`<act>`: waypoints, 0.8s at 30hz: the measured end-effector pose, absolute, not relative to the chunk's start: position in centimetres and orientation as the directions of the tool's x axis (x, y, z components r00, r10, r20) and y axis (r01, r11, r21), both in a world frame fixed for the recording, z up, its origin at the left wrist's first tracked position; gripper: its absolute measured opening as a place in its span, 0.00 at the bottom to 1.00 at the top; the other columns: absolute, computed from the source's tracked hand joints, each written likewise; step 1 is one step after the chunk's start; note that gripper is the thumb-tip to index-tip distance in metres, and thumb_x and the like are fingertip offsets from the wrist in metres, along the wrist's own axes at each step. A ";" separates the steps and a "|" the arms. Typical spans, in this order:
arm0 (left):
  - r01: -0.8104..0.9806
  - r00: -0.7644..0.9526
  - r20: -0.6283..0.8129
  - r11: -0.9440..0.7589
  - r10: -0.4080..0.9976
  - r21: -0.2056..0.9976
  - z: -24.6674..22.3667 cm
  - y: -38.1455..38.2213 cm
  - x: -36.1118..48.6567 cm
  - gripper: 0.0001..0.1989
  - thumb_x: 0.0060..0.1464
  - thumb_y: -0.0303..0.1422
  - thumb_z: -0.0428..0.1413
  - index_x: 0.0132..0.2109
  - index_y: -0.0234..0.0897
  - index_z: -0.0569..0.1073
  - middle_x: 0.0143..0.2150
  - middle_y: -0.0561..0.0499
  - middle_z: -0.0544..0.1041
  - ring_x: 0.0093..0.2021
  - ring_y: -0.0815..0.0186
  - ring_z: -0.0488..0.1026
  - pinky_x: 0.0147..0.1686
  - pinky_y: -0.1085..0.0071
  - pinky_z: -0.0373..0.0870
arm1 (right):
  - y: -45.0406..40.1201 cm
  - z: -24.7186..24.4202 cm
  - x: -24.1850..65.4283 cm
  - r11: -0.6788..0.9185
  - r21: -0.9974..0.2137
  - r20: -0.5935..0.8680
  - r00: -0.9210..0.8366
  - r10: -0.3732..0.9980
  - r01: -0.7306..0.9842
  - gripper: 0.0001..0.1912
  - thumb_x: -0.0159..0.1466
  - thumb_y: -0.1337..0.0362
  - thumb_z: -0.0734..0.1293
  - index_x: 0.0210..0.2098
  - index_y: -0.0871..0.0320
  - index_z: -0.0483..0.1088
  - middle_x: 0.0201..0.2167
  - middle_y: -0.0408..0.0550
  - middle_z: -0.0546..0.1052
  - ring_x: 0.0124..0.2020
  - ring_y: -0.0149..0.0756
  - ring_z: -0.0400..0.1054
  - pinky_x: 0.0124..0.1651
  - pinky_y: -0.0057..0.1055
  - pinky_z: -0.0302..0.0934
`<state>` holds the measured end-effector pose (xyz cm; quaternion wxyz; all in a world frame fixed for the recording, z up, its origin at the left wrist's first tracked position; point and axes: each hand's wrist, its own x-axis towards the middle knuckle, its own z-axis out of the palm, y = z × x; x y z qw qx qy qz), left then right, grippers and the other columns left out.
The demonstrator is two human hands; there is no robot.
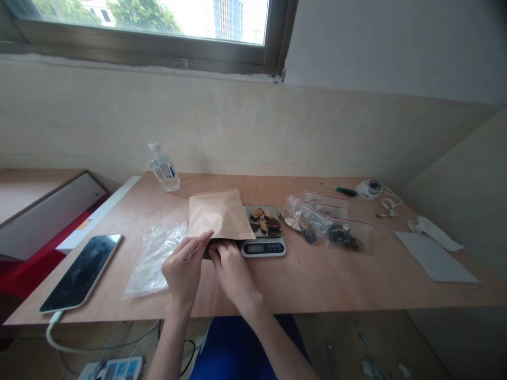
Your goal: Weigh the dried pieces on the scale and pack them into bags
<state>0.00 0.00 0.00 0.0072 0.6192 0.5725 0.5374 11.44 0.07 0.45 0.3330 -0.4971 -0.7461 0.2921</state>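
A kraft paper bag [217, 215] stands tilted at the middle of the wooden table [317, 279], its upper part leaning against the digital kitchen scale [263, 247]. My left hand [186, 264] and my right hand [232, 274] both pinch its lower edge, close together, and a dark opening or dark layer shows between them. On the scale's steel top lie several brown dried slices [264, 221], partly covered by the bag's corner. The bag's lower end is largely hidden behind my fingers.
A crumpled clear plastic bag [154, 259] lies left of my hands, beside a smartphone [81, 272] with its cable. A water bottle [163, 167] stands behind. Zip bags [320, 224] holding dark pieces, a screwdriver [340, 190] and a grey sheet [435, 257] lie right.
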 end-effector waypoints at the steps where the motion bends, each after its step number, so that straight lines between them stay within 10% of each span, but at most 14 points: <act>1: 0.700 -0.237 0.658 -0.344 0.714 0.625 0.0 0.1 0.0 0.08 0.54 0.33 0.58 0.41 0.45 0.79 0.34 0.56 0.79 0.31 0.72 0.74 0.30 0.78 0.66 | -0.6 0.6 11.8 0.336 -0.788 0.224 -0.269 0.937 0.516 0.14 0.68 0.68 0.56 0.47 0.61 0.71 0.45 0.55 0.74 0.49 0.42 0.68 0.52 0.38 0.62; 11: 0.666 -0.317 0.622 -0.299 0.716 0.684 0.3 0.3 -1.6 0.08 0.53 0.35 0.58 0.41 0.46 0.79 0.35 0.55 0.79 0.32 0.70 0.74 0.30 0.75 0.64 | -2.4 1.4 18.6 0.323 -0.939 0.270 -0.332 0.904 0.116 0.10 0.64 0.65 0.65 0.44 0.52 0.74 0.41 0.44 0.77 0.44 0.32 0.70 0.49 0.28 0.63; 17: 0.634 -0.365 0.604 -0.286 0.709 0.719 0.1 0.3 -2.6 0.07 0.52 0.36 0.59 0.40 0.47 0.79 0.35 0.55 0.79 0.32 0.69 0.73 0.31 0.73 0.65 | 1.3 1.3 22.5 0.374 -0.848 0.377 -0.071 0.924 0.376 0.06 0.63 0.64 0.65 0.38 0.54 0.74 0.38 0.46 0.75 0.39 0.34 0.70 0.42 0.31 0.64; 24: 0.630 -0.328 0.596 -0.301 0.733 0.716 0.1 0.0 -2.4 0.07 0.53 0.35 0.58 0.40 0.46 0.79 0.35 0.55 0.79 0.33 0.69 0.74 0.32 0.73 0.65 | 7.5 -0.4 22.3 0.456 -0.526 0.476 -0.196 0.857 0.718 0.08 0.63 0.67 0.63 0.38 0.54 0.74 0.39 0.50 0.72 0.45 0.42 0.64 0.50 0.42 0.60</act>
